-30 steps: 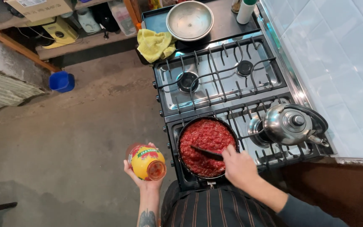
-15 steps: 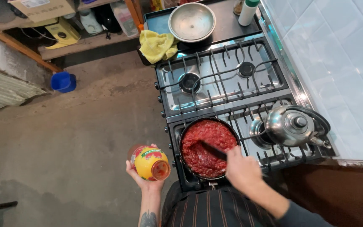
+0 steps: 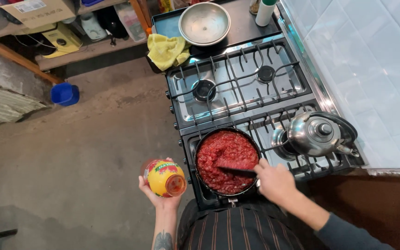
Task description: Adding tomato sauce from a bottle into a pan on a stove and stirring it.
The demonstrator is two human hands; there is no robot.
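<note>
1. Left hand (image 3: 156, 196) is wrapped around a yellow bottle (image 3: 164, 178) with a red-and-green label, held out over the concrete floor (image 3: 70, 162), off to the left of the stove (image 3: 237, 99). Bottle's open mouth points toward the camera.
2. Right hand (image 3: 276, 181) is closed on the handle of a dark spatula (image 3: 237, 167), its blade sitting in the red sauce (image 3: 225, 159).
3. That sauce fills a black pan (image 3: 201, 178) on the front-left burner, right between the two hands.
4. Just past the right hand, a shiny metal kettle (image 3: 318, 134) sits on the front-right burner.
5. Farther out, both back burners are bare. Beyond them there's a yellow cloth (image 3: 167, 50) and a steel bowl (image 3: 204, 23).
6. Way off left of the left hand, a blue tub (image 3: 64, 93) on the floor.
</note>
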